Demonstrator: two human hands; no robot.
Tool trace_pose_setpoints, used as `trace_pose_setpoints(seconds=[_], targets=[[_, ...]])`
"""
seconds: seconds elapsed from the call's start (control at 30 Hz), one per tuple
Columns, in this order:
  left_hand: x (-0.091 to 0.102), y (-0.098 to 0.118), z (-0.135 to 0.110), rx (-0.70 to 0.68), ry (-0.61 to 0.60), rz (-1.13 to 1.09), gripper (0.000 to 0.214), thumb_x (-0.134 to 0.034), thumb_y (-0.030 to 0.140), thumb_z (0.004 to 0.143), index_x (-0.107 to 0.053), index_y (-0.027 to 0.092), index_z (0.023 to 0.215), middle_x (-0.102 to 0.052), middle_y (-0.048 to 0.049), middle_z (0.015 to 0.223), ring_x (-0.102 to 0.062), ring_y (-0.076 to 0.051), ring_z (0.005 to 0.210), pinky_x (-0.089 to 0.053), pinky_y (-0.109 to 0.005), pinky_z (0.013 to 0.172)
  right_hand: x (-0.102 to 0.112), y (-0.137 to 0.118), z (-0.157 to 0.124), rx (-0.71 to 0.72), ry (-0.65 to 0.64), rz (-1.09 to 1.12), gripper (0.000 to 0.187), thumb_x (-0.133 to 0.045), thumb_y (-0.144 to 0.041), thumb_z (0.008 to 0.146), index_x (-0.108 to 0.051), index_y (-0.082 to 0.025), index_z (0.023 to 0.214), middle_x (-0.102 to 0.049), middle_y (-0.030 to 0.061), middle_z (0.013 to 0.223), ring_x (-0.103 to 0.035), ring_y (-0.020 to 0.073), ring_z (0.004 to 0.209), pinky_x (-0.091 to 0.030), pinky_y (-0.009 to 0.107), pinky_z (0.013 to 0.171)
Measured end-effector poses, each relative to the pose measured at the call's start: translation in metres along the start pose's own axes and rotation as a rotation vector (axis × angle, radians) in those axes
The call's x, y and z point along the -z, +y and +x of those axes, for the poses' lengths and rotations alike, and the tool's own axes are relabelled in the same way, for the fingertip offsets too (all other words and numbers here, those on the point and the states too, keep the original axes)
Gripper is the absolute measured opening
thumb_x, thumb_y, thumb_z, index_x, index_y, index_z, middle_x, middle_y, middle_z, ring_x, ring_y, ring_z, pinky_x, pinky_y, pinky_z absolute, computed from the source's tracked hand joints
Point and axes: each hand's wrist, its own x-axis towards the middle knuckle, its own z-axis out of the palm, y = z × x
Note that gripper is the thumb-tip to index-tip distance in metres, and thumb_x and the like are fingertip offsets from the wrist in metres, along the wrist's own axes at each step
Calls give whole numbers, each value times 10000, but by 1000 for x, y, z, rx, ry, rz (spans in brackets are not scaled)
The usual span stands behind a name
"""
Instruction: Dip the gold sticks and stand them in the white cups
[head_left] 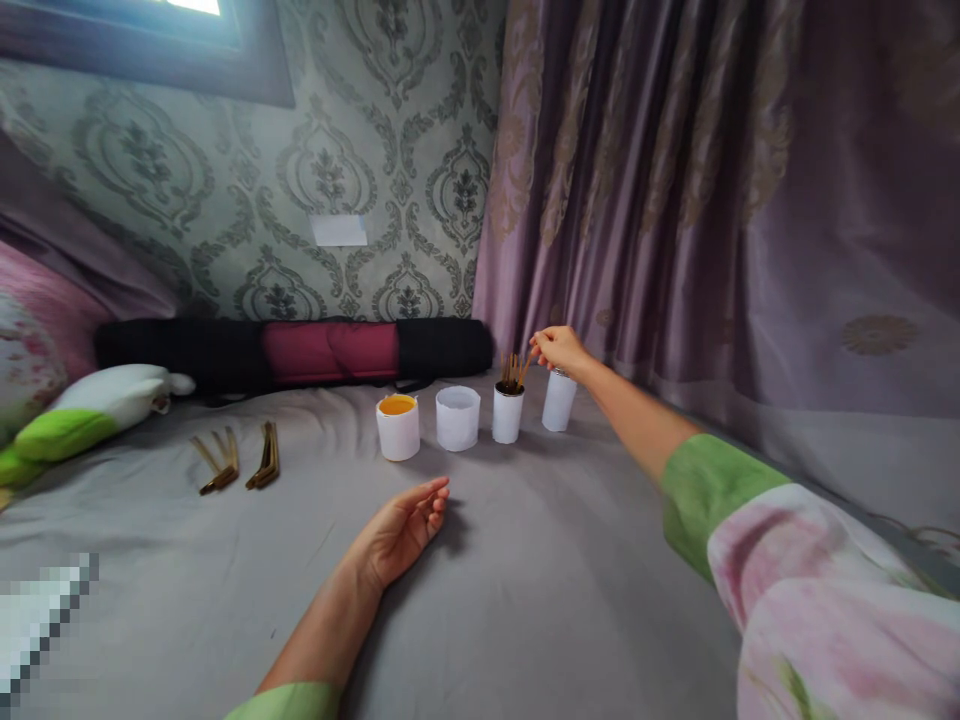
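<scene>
R hand (pixel 559 348): thumb & fingertips pinched tight on a thin brown stick (pixel 526 369), its lower end at the rim of the stick cup (pixel 507 418); whether it's inside, can't tell. Clock centred on that cup, 12 o'c. = far side. L hand (pixel 405 530), 7 o'c.: fingers half curled, palm partly showing, nothing seen in its grip.

Materials: stick cup = upright cyl., white paper-like wrap, dark rim, w/ a bunch of slim sticks (pixel 512 366) poking up. At 3 o'c., a white can (pixel 556 404), similar wrap, top partly hidden by R hand. At 9 o'c., a squat white cup (pixel 457 430), uneven rim; beyond it an orange-lined cup (pixel 398 437). Farther out, approx. 9 o'c., two bundles of bent brown strips (pixel 264 462), glossy.

Edges & room: grey sheet (pixel 570 590), smooth cloth w/ soft creases, runs broad toward 6 o'c.; narrow gaps btwn cups. Limits: black-and-maroon fabric roll (pixel 330 352), 10 o'c.; satiny mauve curtain (pixel 637 190), hanging in folds, 1 to 3 o'c.
</scene>
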Motion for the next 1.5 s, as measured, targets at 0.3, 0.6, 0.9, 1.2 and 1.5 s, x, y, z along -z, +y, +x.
trace_pose_setpoints(seconds=[0.3, 0.6, 0.9, 1.2, 1.5], targets=[[-2, 0, -1, 7, 2, -6, 160, -542, 54, 725, -558, 54, 884, -565, -50, 723, -531, -57, 556, -464, -153, 477, -8, 7, -1, -6, -88, -96, 185, -473, -238, 802, -581, -112, 722, -619, 41, 626, -481, 40, 360, -324, 132, 298], [-2, 0, -2, -3, 3, -8, 177, -558, 48, 707, -558, 46, 884, -560, -51, 725, -525, -59, 559, -456, -153, 473, -12, 8, -5, -33, -133, -139, 201, -450, -249, 825, -574, -104, 760, -633, 54, 684, -477, 27, 372, -326, 123, 312], [-2, -1, -1, -4, 2, -13, 176, -544, 50, 717, -557, 44, 893, -562, -52, 726, -529, -61, 566, -457, -154, 478, -14, 8, -11, -51, -148, -176, 203, -453, -253, 832, -574, -98, 777, -635, 43, 669, -466, 16, 369, -323, 113, 323], [0, 0, -1, 0, -2, -15, 191, -548, 56, 718, -558, 42, 909, -565, -55, 738, -531, -61, 570, -461, -156, 483, -15, 11, -12, -62, -140, -187, 218, -437, -262, 838, -581, -104, 793, -638, 54, 702, -475, 22, 369, -332, 125, 323], [-1, 0, -1, 1, -1, -14, 174, -546, 50, 717, -562, 48, 890, -564, -50, 728, -529, -60, 561, -460, -154, 476, -17, 15, -12, -85, -116, -178, 230, -444, -277, 835, -581, -97, 792, -651, 70, 734, -482, 21, 374, -334, 122, 320]])
